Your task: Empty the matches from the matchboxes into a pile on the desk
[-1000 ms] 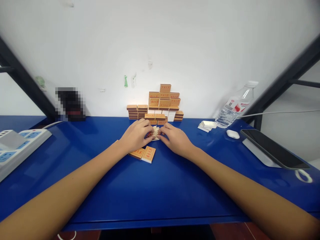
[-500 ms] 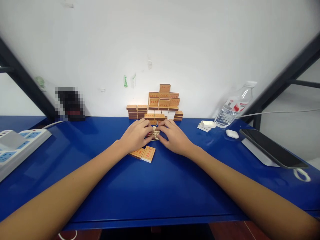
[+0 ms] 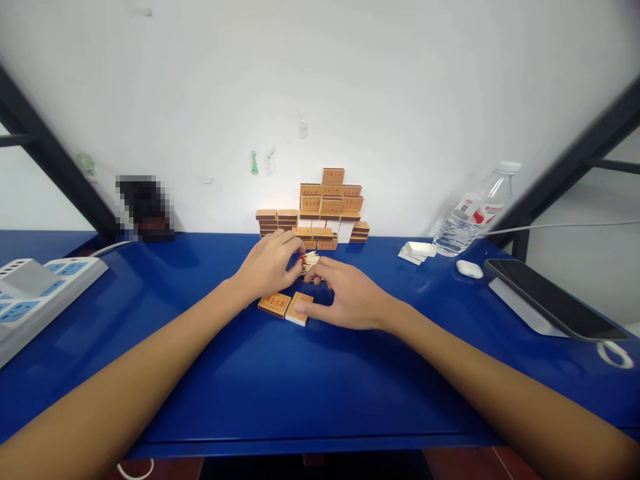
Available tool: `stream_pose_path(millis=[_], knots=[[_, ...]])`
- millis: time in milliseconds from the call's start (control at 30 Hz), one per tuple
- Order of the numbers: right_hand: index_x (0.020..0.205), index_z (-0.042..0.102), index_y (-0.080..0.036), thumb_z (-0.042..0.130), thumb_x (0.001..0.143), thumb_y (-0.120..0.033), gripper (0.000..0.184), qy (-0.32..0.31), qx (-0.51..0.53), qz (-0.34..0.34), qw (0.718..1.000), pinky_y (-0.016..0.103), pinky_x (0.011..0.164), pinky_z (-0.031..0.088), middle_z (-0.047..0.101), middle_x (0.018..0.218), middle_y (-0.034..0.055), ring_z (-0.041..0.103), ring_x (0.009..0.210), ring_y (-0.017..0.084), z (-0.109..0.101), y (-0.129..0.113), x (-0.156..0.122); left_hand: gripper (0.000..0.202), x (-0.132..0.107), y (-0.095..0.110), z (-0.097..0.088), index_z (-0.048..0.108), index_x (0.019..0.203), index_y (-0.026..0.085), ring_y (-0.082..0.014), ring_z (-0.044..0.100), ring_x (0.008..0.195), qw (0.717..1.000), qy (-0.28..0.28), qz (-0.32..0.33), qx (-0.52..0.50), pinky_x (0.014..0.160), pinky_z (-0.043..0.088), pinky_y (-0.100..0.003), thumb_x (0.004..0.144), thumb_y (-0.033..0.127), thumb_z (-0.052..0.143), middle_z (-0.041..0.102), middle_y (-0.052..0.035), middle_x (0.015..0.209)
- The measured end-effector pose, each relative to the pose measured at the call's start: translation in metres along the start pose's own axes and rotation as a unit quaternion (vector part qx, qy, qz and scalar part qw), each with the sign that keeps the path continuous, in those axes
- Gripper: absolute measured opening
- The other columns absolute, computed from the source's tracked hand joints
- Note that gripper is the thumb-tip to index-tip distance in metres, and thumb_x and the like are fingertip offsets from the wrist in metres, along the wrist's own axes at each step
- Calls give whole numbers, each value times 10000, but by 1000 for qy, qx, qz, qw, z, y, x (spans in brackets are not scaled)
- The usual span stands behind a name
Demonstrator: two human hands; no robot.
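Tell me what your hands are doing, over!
Left hand grips a bundle of matches. Right hand open, thumb on a flat matchbox. Another matchbox lies beside it.

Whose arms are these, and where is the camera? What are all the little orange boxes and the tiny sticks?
The camera sits on a person's head and looks down, so the two bare arms are that person's own. There is only this one view. The left hand pinches a bunch of matches with red tips. The right hand is open, with its thumb on one of the two flat matchboxes on the blue table. A pile of matchboxes stands against the wall. To the right are a water bottle, a white earbud case and a dark phone. To the left is a power strip.
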State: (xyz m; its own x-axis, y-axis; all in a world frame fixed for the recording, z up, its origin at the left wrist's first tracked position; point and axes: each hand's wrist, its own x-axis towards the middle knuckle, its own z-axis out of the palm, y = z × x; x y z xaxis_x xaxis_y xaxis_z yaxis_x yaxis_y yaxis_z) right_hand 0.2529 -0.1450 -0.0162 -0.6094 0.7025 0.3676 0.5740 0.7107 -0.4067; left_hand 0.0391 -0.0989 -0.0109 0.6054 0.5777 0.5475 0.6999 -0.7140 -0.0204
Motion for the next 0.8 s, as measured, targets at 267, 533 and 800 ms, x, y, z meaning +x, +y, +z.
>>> stream_pose_path(millis=[267,533,800], knots=[[864,636,-209,772,816,-461,290,20,-54,24,998,323,683,450,682,890,42,605,752,185,-6,6,0,179,2,0,-5,668,943,187,-238,625,911,996,20,-37,-81,845,510,-394,844,109,540,682,-48,897],[891,643,-215,741,831,-548,353,234,-43,146,960,333,646,435,677,805,40,610,710,204,-5,24,7,314,-2,23,2,642,1188,181,-253,683,974,994,72,-19,-75,861,555,-397,895,291,666,736,-92,1078],[905,672,-200,605,910,-659,464,244,230,236,912,305,641,501,707,957,73,615,823,192,-12,34,12,372,-1,14,6,680,1220,199,-232,719,947,980,92,-89,-150,835,575,-385,881,319,773,777,-74,1091]])
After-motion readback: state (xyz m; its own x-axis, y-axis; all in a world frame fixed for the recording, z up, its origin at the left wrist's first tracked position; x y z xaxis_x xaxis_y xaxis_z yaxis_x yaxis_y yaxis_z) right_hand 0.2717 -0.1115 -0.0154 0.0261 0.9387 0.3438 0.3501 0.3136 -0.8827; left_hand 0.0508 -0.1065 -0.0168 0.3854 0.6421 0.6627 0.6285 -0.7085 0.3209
